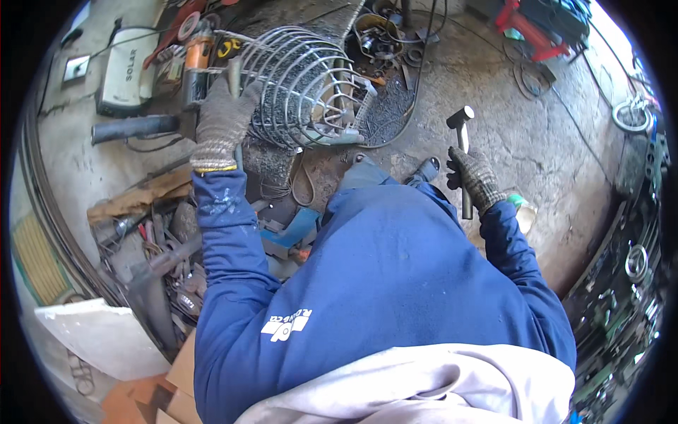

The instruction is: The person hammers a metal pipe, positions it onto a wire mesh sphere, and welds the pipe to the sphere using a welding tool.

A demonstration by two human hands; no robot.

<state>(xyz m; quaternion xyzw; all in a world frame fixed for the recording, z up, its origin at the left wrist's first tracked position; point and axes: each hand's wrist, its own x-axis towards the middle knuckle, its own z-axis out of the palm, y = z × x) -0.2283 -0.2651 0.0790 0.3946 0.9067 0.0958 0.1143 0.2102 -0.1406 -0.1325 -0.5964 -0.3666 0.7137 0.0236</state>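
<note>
My left hand (224, 124), in a grey knitted glove, is at the left end of a cage of curved metal rods (300, 85). It is closed around a grey metal pipe (234, 74), which shows above and below the glove; the fingertips are partly hidden. My right hand (474, 175), also gloved, grips a hammer (462, 131) by its metal handle, well to the right of the cage. The hammer's dark head points up and away from me. An orange-bodied power tool (198, 60) lies just beyond my left hand.
A dark cylindrical handle (134, 129) and a white case (131, 67) lie at the left. Scattered tools and scrap (169, 261) are beside my left arm. A bucket of metal parts (378, 35) stands beyond the cage. A red tool (530, 32) and cables are at the far right.
</note>
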